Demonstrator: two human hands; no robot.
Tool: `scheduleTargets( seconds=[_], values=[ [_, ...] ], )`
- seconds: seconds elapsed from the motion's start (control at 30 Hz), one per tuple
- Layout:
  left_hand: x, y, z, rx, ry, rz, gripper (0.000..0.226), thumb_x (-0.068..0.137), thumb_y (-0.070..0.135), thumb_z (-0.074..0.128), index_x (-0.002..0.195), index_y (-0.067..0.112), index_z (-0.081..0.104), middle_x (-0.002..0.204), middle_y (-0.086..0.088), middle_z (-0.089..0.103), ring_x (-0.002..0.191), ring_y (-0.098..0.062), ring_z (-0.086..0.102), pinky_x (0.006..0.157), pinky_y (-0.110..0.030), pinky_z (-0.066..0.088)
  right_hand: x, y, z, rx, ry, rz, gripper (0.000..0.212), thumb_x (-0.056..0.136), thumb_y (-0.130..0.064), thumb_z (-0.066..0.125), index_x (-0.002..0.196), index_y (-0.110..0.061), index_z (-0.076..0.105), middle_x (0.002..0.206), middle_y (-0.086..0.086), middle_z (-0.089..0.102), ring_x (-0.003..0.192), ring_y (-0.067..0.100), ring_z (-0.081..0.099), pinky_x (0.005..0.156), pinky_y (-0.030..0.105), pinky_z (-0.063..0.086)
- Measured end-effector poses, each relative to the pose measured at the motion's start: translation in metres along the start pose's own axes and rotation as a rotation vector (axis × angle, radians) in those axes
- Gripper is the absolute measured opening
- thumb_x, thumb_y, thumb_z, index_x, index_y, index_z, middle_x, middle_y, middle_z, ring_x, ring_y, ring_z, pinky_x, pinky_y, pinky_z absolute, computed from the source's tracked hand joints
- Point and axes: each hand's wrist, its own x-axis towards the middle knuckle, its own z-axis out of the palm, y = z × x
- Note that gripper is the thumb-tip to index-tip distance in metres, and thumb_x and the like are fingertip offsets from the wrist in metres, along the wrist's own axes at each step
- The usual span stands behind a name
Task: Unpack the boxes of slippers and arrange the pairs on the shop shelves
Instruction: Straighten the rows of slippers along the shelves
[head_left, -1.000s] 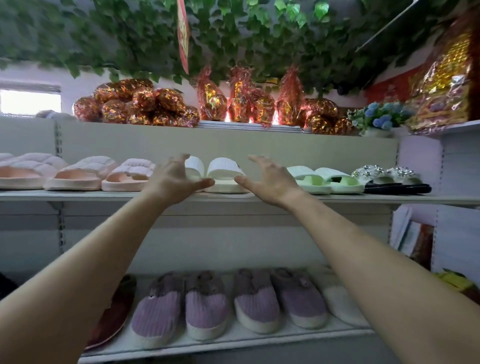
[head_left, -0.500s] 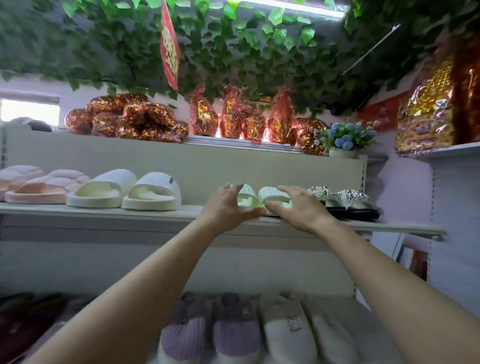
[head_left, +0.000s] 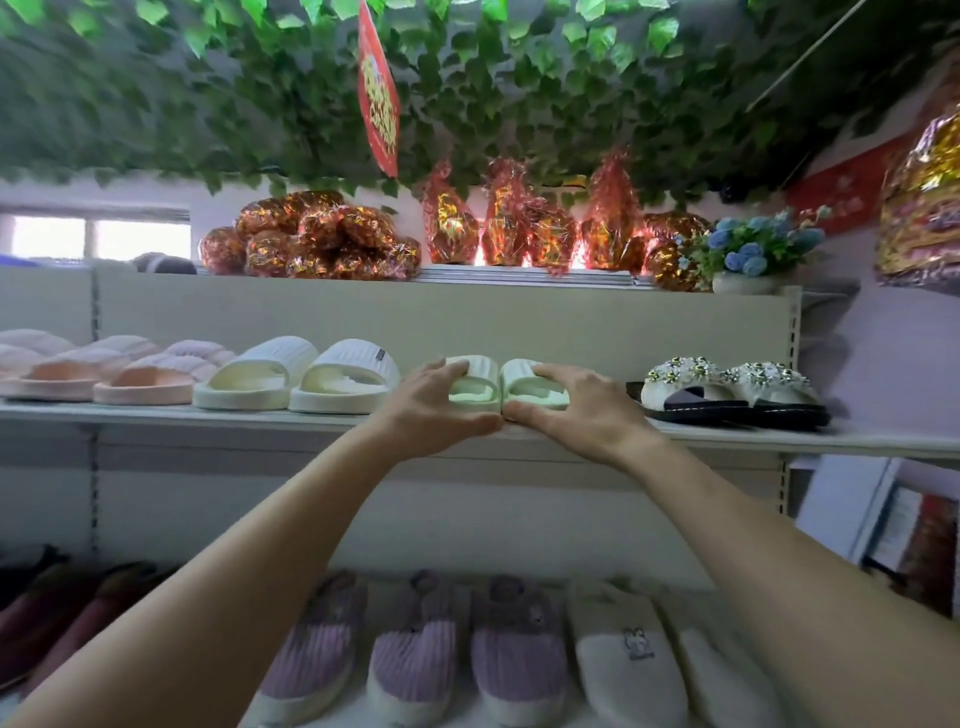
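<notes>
On the upper shelf (head_left: 156, 410), taken as landmark: ribbed slides (head_left: 296, 376) left of centre, quilted slides (head_left: 104, 371) further left, slim slides (head_left: 506, 382) at centre, beaded sandals (head_left: 727, 389) to the right. Before the slim slides, at the shelf's front edge, left hand (head_left: 434, 410) and right hand (head_left: 584, 413), thumbs nearly touching. Above that shelf, foil parcels (head_left: 311, 241) and a flower pot (head_left: 748, 260) on the unit's top. Below it, a lower shelf (head_left: 722, 582) with corduroy slippers (head_left: 415, 660), plush slippers (head_left: 631, 660) right of them, possibly more pairs far left.
</notes>
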Motion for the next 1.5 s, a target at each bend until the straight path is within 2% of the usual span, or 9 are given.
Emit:
scheduleTargets(
  seconds=[0.13, 0.27, 0.37, 0.63, 0.8, 1.03, 1.13, 1.3, 1.5],
  values=[
    [-0.003, -0.021, -0.011, -0.023, -0.011, 0.012, 0.092, 0.081, 0.059, 0.071, 0.155, 0.02, 0.033, 0.162, -0.004, 0.029, 0.148, -0.019, 0.026, 0.121, -0.036, 0.023, 0.006, -0.014, 0.011, -0.014, -0.023, -0.01, 0.079, 0.082, -0.069, 0.065, 0.149, -0.032, 0.045, 0.153, -0.004, 0.047, 0.139, 0.018, 0.044, 0.11, 0.033, 0.036],
    [0.002, -0.026, -0.01, 0.003, -0.043, 0.044, 0.089, 0.086, 0.056, 0.068, 0.156, 0.018, 0.03, 0.164, -0.007, 0.023, 0.151, -0.02, 0.021, 0.119, -0.032, 0.018, 0.008, -0.017, 0.022, -0.057, 0.025, 0.016, 0.075, 0.084, -0.07, 0.062, 0.148, -0.034, 0.045, 0.153, -0.007, 0.047, 0.138, 0.017, 0.046, 0.107, 0.035, 0.041],
    [0.008, -0.023, -0.008, 0.018, -0.053, 0.047, 0.087, 0.087, 0.055, 0.067, 0.155, 0.014, 0.032, 0.161, -0.011, 0.029, 0.147, -0.024, 0.027, 0.117, -0.033, 0.023, 0.008, -0.017, 0.024, -0.087, 0.029, 0.026, 0.075, 0.085, -0.071, 0.059, 0.149, -0.035, 0.044, 0.155, -0.009, 0.044, 0.139, 0.017, 0.044, 0.107, 0.036, 0.042],
    [0.012, -0.024, -0.015, -0.084, -0.075, 0.046, 0.062, 0.089, 0.044, 0.069, 0.138, 0.01, 0.053, 0.14, -0.011, 0.054, 0.125, -0.023, 0.051, 0.086, -0.021, 0.034, 0.008, -0.018, 0.022, -0.072, 0.012, 0.044, 0.074, 0.084, -0.069, 0.061, 0.148, -0.036, 0.046, 0.156, -0.009, 0.042, 0.141, 0.015, 0.042, 0.112, 0.034, 0.038],
    [0.014, -0.027, -0.01, -0.059, -0.056, 0.08, 0.07, 0.089, 0.047, 0.069, 0.145, 0.012, 0.046, 0.147, -0.01, 0.047, 0.135, -0.022, 0.042, 0.101, -0.026, 0.032, 0.006, -0.018, 0.025, -0.093, 0.037, 0.055, 0.07, 0.086, -0.067, 0.061, 0.148, -0.038, 0.046, 0.156, -0.011, 0.042, 0.141, 0.016, 0.042, 0.112, 0.034, 0.038],
    [0.01, -0.021, -0.011, -0.036, -0.063, 0.053, 0.074, 0.088, 0.049, 0.068, 0.147, 0.012, 0.043, 0.149, -0.014, 0.044, 0.137, -0.026, 0.04, 0.106, -0.029, 0.033, 0.007, -0.018, 0.019, -0.097, -0.018, 0.021, 0.073, 0.089, -0.063, 0.061, 0.152, -0.03, 0.041, 0.158, -0.002, 0.04, 0.144, 0.019, 0.038, 0.114, 0.032, 0.031],
    [0.008, -0.011, -0.008, -0.011, -0.035, 0.039, 0.085, 0.087, 0.056, 0.066, 0.152, 0.013, 0.035, 0.158, -0.016, 0.032, 0.146, -0.028, 0.028, 0.116, -0.036, 0.025, 0.004, -0.01, 0.005, -0.083, 0.01, -0.008, 0.071, 0.093, -0.06, 0.058, 0.152, -0.025, 0.04, 0.157, 0.003, 0.041, 0.144, 0.022, 0.038, 0.116, 0.034, 0.031],
    [0.008, 0.051, 0.015, -0.053, 0.102, 0.099, 0.087, 0.085, 0.059, 0.063, 0.155, 0.018, 0.031, 0.165, -0.01, 0.02, 0.153, -0.023, 0.013, 0.121, -0.04, 0.014, -0.007, 0.035, -0.045, -0.098, 0.109, -0.018, 0.065, 0.095, -0.057, 0.056, 0.149, -0.022, 0.045, 0.155, 0.003, 0.044, 0.143, 0.022, 0.04, 0.115, 0.036, 0.033],
    [0.026, 0.153, 0.085, -0.101, -0.009, 0.16, 0.089, 0.085, 0.061, 0.064, 0.156, 0.021, 0.029, 0.165, -0.009, 0.02, 0.153, -0.021, 0.014, 0.121, -0.035, 0.014, -0.024, 0.139, -0.115, -0.177, 0.202, 0.12, 0.065, 0.092, -0.057, 0.061, 0.146, -0.021, 0.049, 0.151, 0.003, 0.049, 0.137, 0.026, 0.046, 0.107, 0.037, 0.04]
  ],
)
